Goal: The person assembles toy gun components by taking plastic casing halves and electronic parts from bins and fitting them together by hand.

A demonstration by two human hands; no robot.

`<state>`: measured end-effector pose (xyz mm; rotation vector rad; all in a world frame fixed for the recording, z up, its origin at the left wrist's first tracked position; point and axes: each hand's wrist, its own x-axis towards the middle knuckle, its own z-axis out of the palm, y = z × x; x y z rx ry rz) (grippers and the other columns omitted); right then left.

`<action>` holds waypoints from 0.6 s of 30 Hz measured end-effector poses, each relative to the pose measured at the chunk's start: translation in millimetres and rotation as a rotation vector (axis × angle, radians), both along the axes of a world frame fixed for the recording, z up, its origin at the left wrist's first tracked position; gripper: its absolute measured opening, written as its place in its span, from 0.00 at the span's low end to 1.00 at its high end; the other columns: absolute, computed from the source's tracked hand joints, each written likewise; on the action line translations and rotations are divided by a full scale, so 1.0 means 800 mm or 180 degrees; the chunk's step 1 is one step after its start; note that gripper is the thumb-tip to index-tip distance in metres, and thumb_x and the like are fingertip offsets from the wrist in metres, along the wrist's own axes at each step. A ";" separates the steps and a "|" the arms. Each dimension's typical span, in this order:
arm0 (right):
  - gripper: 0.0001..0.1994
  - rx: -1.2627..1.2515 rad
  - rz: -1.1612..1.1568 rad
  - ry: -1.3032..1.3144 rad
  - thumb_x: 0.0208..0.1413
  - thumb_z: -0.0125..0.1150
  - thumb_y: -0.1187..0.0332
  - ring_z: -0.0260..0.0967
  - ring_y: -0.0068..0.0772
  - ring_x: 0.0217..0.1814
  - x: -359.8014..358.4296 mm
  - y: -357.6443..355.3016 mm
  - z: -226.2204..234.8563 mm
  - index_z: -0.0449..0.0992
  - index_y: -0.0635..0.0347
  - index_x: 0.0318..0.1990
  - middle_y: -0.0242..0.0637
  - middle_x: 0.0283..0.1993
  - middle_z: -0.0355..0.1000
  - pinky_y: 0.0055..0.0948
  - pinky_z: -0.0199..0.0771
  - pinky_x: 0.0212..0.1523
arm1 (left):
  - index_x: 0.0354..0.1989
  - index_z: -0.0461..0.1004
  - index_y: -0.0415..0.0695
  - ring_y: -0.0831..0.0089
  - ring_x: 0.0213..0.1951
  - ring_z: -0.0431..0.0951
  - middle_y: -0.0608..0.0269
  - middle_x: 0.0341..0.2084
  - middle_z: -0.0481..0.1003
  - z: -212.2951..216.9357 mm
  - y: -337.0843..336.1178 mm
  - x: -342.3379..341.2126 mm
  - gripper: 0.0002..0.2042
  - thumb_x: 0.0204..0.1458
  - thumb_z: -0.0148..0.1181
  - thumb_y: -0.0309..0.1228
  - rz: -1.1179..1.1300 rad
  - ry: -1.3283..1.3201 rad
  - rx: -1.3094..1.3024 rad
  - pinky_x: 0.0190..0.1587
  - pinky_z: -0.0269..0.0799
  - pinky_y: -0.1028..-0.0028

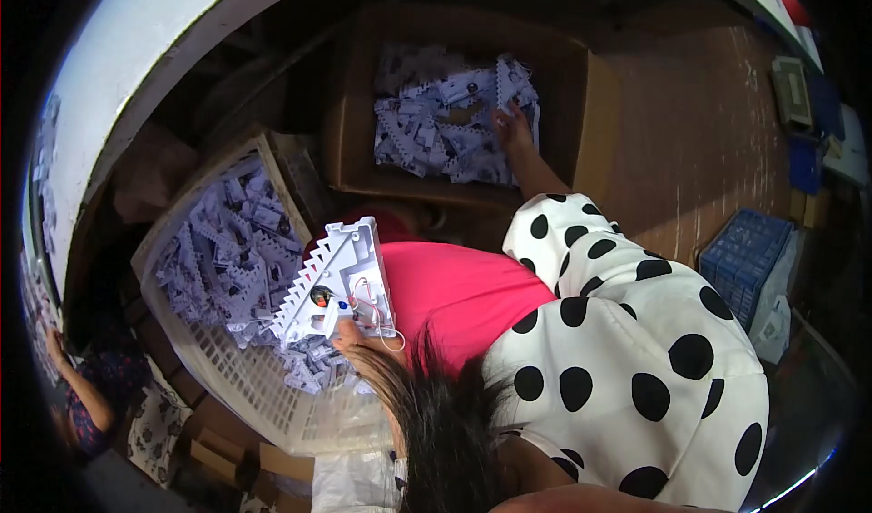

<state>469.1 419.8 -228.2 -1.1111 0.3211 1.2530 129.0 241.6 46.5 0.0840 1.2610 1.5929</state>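
White plastic with a saw-tooth edge and small wires: that part (pixel 338 281) is up near your chest, your left hand (pixel 356 339) closed on its lower end. Beside it, the pale basket (pixel 238 388) holds many such parts. Farther off, your right hand (pixel 511 124) reaches into the cardboard box (pixel 595 123), fingers touching the pile, which looks far from used up.

A blue ribbed plastic crate (pixel 743 259) stands on the brown wooden floor (pixel 699 141); another person (pixel 86 390) sits at far left.
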 end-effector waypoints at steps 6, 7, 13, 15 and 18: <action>0.25 0.0395 0.1276 -0.0316 0.50 0.54 0.82 0.67 0.37 0.49 -0.005 -0.030 0.106 0.60 0.56 0.57 0.46 0.46 0.67 0.33 0.69 0.52 | 0.54 0.63 0.37 0.64 0.50 0.71 0.56 0.48 0.70 0.051 -0.020 0.014 0.24 0.54 0.55 0.41 0.0371 0.0152 0.0169 0.52 0.69 0.63; 0.25 0.0392 0.1341 -0.0289 0.50 0.54 0.82 0.67 0.37 0.49 0.001 -0.035 0.136 0.60 0.56 0.57 0.46 0.46 0.67 0.33 0.69 0.52 | 0.52 0.64 0.36 0.66 0.47 0.74 0.54 0.47 0.71 0.079 -0.008 0.032 0.22 0.54 0.55 0.39 0.0584 0.0523 -0.0399 0.48 0.71 0.65; 0.19 0.0767 0.3220 -0.1343 0.51 0.56 0.78 0.72 0.33 0.45 -0.041 -0.077 0.371 0.65 0.64 0.52 0.42 0.46 0.66 0.28 0.72 0.48 | 0.55 0.60 0.40 0.73 0.40 0.75 0.60 0.43 0.72 0.105 0.001 0.025 0.22 0.52 0.57 0.24 -0.0162 0.0359 0.0447 0.40 0.74 0.72; 0.18 0.0910 0.3455 -0.1252 0.52 0.56 0.79 0.73 0.27 0.41 -0.072 -0.107 0.440 0.66 0.65 0.51 0.39 0.42 0.67 0.21 0.74 0.43 | 0.58 0.55 0.43 0.74 0.45 0.71 0.62 0.46 0.68 0.108 -0.014 0.016 0.30 0.47 0.61 0.21 -0.0525 0.0190 0.0392 0.47 0.69 0.75; 0.17 0.1020 0.4177 -0.0762 0.52 0.56 0.80 0.74 0.28 0.39 -0.100 -0.146 0.505 0.67 0.65 0.50 0.38 0.41 0.69 0.21 0.75 0.42 | 0.57 0.55 0.43 0.74 0.45 0.72 0.62 0.47 0.68 0.108 -0.039 0.012 0.29 0.46 0.60 0.21 -0.0662 0.0110 0.0471 0.47 0.69 0.74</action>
